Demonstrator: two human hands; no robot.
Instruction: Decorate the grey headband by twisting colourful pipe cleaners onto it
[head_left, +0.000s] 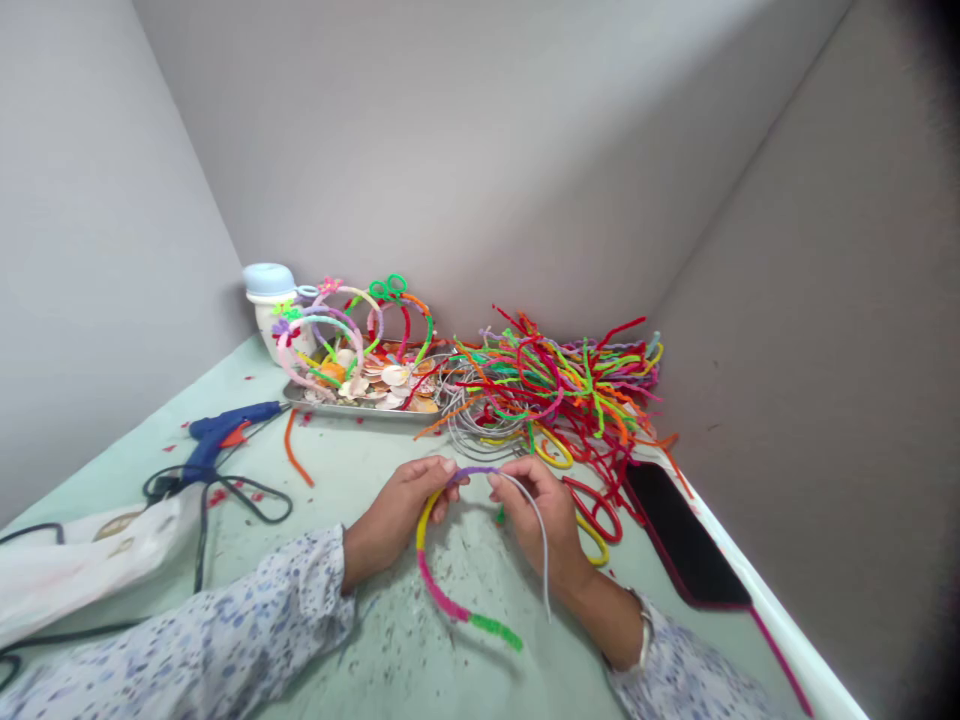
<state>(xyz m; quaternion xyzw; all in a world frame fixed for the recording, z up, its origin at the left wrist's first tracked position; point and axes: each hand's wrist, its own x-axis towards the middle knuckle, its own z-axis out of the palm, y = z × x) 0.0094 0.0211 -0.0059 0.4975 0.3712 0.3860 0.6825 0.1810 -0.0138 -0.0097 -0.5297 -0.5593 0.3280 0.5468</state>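
A curved headband [444,597] hangs between my hands over the table, wrapped in green, pink, yellow and purple fuzzy pipe cleaner. Its other end is a bare grey band [541,530]. My left hand [420,490] pinches it where yellow meets purple. The fingers of my right hand [541,505] are closed on it where the purple wrap gives way to the bare part. Yellow-handled scissors [592,540] lie partly hidden behind my right hand, beside a red-handled pair [600,512].
Behind my hands stands a metal tray [360,408] of shells and finished headbands, next to a white bottle [270,300]. Pipe cleaners [570,375] and bare grey bands [480,430] are heaped right of it. A blue glue gun [217,435] with a cord lies left, a phone [686,535] right.
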